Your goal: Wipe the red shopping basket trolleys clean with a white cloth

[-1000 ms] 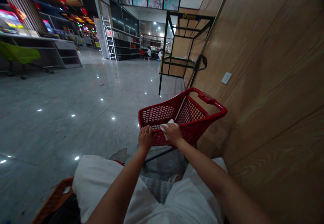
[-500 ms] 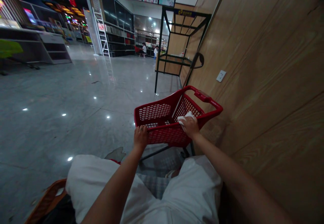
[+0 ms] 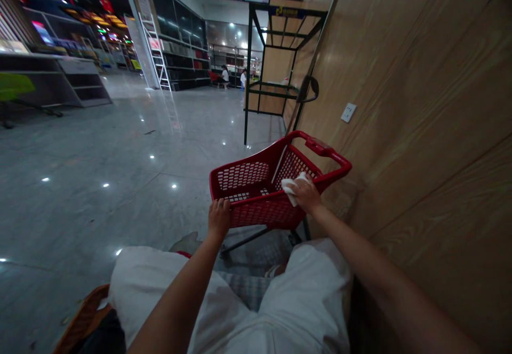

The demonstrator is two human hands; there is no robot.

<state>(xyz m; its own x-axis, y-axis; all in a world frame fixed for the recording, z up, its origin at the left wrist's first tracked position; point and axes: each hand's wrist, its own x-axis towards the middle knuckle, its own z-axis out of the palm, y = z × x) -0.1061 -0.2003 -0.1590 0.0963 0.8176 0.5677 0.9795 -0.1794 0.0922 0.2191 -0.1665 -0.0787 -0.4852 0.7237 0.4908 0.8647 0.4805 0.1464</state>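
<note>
A red plastic shopping cart with lattice sides stands in front of my knees, its handle toward the wooden wall. My left hand is closed over the near rim at the cart's left corner. In my right hand is a bunched white cloth, held against the near rim close to the handle end. The fingertips of that hand are partly hidden by the cloth.
Wood-panelled wall rises close on my right, with a socket. A dark metal rack stands beyond the cart. An orange basket sits at lower left. Two people are far back near shelves.
My right hand and the cloth have shifted slightly right along the near rim. My left hand keeps its hold on the cart's corner. The view has tilted a little.
</note>
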